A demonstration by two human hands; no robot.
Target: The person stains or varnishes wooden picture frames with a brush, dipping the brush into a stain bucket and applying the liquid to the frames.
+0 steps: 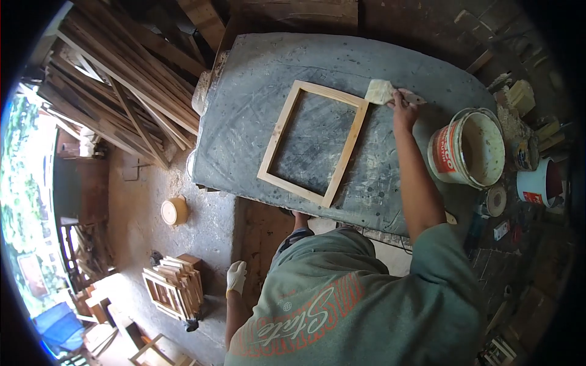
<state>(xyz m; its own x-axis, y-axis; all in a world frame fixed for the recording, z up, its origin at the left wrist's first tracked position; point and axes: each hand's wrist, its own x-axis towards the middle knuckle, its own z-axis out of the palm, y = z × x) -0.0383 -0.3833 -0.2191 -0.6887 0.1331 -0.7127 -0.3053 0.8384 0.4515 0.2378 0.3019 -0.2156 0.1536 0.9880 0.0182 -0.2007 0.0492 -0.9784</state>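
Observation:
My right hand (403, 110) grips a wide paintbrush (379, 92) whose pale bristles reach the upper right corner of a wooden frame (347, 155). This plain, light-coloured rectangular frame lies flat on a grey, stained tabletop (238, 122). My left hand (236, 277), in a white glove, is away from the table, low beside my body. Its fingers are curled in, and nothing shows in them. Right of my right forearm stands an open white bucket (448, 152) with a red label, pale residue coating its inside.
Long wooden boards (128, 79) lean in a pile at the left. A stack of small frames (174, 287) stands on the floor near a yellowish tub (175, 211). Beyond the bucket are another white bucket (530, 183), a tape roll (494, 200) and wood scraps.

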